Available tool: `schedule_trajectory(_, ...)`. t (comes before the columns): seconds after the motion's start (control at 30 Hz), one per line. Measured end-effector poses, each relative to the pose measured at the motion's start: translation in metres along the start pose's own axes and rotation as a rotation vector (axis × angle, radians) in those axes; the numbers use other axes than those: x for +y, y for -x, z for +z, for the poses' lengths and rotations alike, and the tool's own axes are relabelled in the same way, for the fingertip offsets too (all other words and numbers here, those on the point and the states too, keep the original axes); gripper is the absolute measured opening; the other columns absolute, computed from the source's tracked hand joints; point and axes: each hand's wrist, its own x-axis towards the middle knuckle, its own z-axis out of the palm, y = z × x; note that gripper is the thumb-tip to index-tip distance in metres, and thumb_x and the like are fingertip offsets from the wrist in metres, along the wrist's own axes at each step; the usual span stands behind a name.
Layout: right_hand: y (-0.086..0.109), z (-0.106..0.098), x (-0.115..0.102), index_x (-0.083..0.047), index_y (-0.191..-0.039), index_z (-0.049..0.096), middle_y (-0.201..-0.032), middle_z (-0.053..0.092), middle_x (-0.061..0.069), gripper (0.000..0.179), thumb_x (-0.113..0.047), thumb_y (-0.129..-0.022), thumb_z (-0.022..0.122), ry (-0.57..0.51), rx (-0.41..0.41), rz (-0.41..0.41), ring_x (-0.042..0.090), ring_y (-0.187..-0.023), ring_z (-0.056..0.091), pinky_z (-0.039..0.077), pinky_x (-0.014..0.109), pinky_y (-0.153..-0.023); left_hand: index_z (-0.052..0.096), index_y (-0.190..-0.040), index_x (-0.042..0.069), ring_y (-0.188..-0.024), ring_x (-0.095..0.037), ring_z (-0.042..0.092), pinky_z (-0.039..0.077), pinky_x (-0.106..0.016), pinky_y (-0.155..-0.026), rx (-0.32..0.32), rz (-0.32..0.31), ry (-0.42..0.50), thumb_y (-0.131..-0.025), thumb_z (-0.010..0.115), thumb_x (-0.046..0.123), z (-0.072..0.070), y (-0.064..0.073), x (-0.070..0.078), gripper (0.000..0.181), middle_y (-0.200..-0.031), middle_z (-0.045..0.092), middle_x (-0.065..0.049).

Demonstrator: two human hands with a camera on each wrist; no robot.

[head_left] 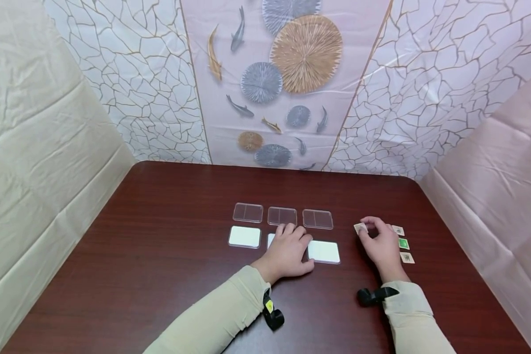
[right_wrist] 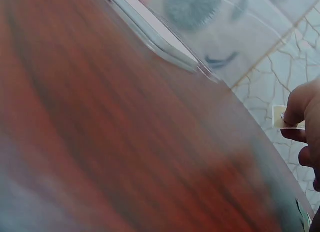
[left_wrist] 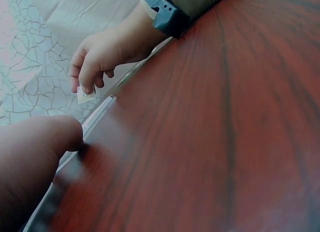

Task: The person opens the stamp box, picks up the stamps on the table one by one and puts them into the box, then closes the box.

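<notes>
My left hand [head_left: 289, 250] lies over the middle white-backed case [head_left: 271, 240], covering most of it. Its fingertips reach the case's far side, and the thumb points toward the right-hand white-backed case [head_left: 324, 252]. To the left sits another white-backed case [head_left: 245, 237]. With thumb and fingertips, my right hand [head_left: 382, 246] pinches a small pale stamp [head_left: 360, 227], held above the table in the right wrist view. Beside that hand lie a green stamp [head_left: 403, 244] and two pale stamps, one farther back [head_left: 398, 230] and one nearer [head_left: 407, 257].
Three clear plastic lids form a row behind the white-backed cases: left lid [head_left: 248, 213], middle lid [head_left: 282, 216] and right lid [head_left: 317, 219]. Everything rests on a dark red wooden table [head_left: 137, 255]. Patterned cloth [head_left: 150, 73] hangs behind its far edge.
</notes>
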Motion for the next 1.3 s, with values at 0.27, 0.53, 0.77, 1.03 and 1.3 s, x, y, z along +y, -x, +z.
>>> schedule_trajectory(0.27, 0.013, 0.009, -0.016, -0.01, -0.098, 0.071, -0.081, 0.07, 0.004, 0.009, -0.013, -0.09, 0.071, -0.094, -0.071, 0.054, 0.004, -0.076, 0.054, 0.039, 0.021, -0.072, 0.066, -0.126, 0.023, -0.112, -0.02, 0.045, 0.031, -0.046, -0.105, -0.004, -0.012, 0.006, -0.086, 0.059, 0.057, 0.001, 0.0, -0.001, 0.053, -0.118, 0.057, 0.004)
schedule_trajectory(0.53, 0.029, 0.019, -0.038, -0.009, -0.092, 0.069, -0.074, 0.069, 0.0, 0.009, -0.01, -0.087, 0.076, -0.189, -0.16, 0.014, 0.004, -0.074, 0.057, 0.042, 0.017, -0.071, 0.067, -0.126, 0.024, -0.113, -0.02, 0.045, 0.03, -0.047, -0.106, -0.008, -0.034, 0.023, -0.084, 0.061, 0.058, -0.001, -0.001, 0.001, 0.054, -0.118, 0.057, 0.004)
schedule_trajectory(0.77, 0.038, 0.026, -0.054, -0.013, -0.085, 0.069, -0.071, 0.069, -0.004, 0.013, -0.009, -0.082, 0.081, -0.148, -0.205, -0.065, 0.013, -0.078, 0.057, 0.041, 0.023, -0.071, 0.067, -0.126, 0.023, -0.115, -0.02, 0.045, 0.03, -0.047, -0.106, -0.019, -0.042, 0.03, -0.084, 0.062, 0.058, -0.002, -0.001, 0.001, 0.055, -0.118, 0.057, 0.004)
schedule_trajectory(1.03, 0.042, 0.035, -0.061, -0.015, -0.084, 0.07, -0.072, 0.066, -0.007, 0.016, -0.006, -0.079, 0.082, -0.085, -0.195, -0.272, 0.021, -0.08, 0.054, 0.036, 0.042, -0.078, 0.066, -0.128, 0.023, -0.115, -0.02, 0.045, 0.03, -0.047, -0.105, -0.019, -0.04, 0.018, -0.083, 0.062, 0.058, -0.002, -0.001, 0.001, 0.057, -0.119, 0.057, 0.004)
schedule_trajectory(1.3, 0.041, 0.037, -0.06, -0.019, -0.084, 0.074, -0.076, 0.067, -0.009, 0.015, -0.011, -0.078, 0.085, 0.024, -0.157, -0.53, 0.019, -0.079, 0.054, 0.037, 0.042, -0.075, 0.066, -0.128, 0.023, -0.115, -0.019, 0.045, 0.03, -0.047, -0.105, -0.02, -0.037, 0.004, -0.084, 0.06, 0.059, -0.001, -0.002, 0.0, 0.057, -0.121, 0.057, 0.004)
